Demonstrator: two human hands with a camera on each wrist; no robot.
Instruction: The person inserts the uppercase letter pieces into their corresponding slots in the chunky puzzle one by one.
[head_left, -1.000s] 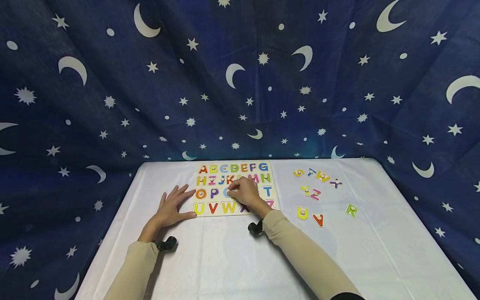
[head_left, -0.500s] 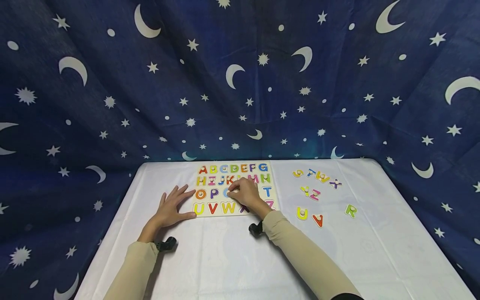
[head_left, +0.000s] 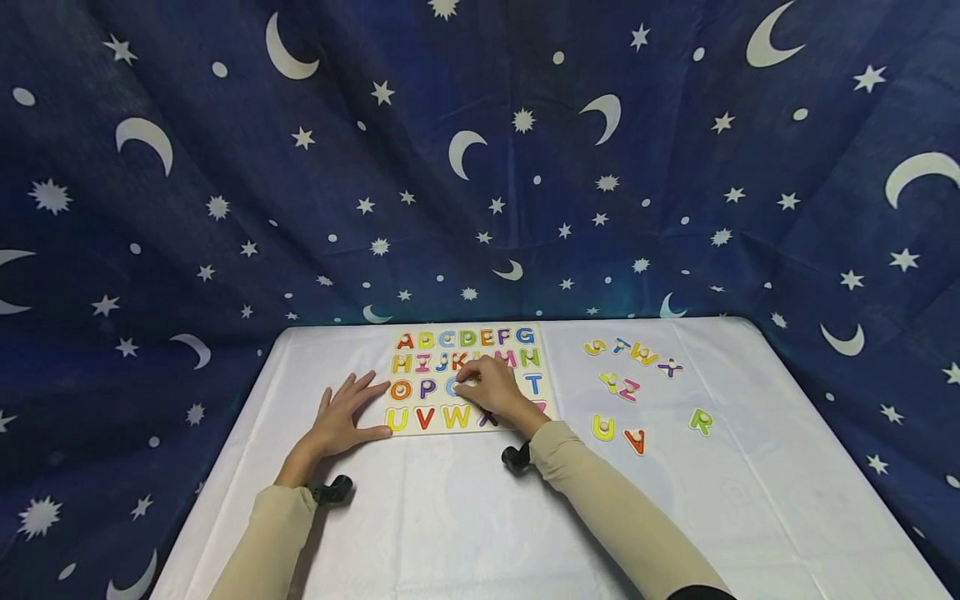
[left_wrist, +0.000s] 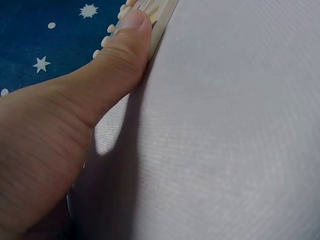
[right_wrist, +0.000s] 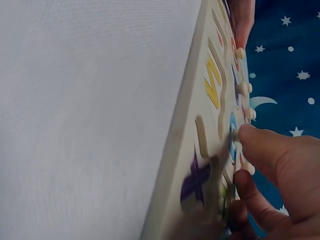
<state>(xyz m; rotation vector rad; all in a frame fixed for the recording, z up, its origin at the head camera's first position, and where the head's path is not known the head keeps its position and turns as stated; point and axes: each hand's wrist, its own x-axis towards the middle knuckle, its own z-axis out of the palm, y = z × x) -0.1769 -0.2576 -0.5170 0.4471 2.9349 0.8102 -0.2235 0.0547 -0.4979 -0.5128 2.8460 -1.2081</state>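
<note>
L hand (head_left: 342,422), fingers spread & holding nothing, touches letter board's (head_left: 545,397) L edge. R hand (head_left: 492,388) pinches blue letter (head_left: 451,387) mid-board. 9 loose letters (head_left: 597,427) lie on tabletop (head_left: 465,517).

Only small shifts reach me over this last second. The right hand (head_left: 497,390) sits slightly farther right, and its sleeve (head_left: 615,508) and black wrist camera (head_left: 516,457) go with it. The wrist now covers more of the pink Z (head_left: 541,406), leaving a sliver where most of the letter shows earlier. At the blue Q (head_left: 451,387), the grip looks looser: the earlier head views show a pale knob between the fingertips, while now I make out a gap between thumb (right_wrist: 260,142) and index finger (right_wrist: 245,182). My head view has swung a little too, so the starry curtain (head_left: 480,83) appears lower and farther left.
</note>
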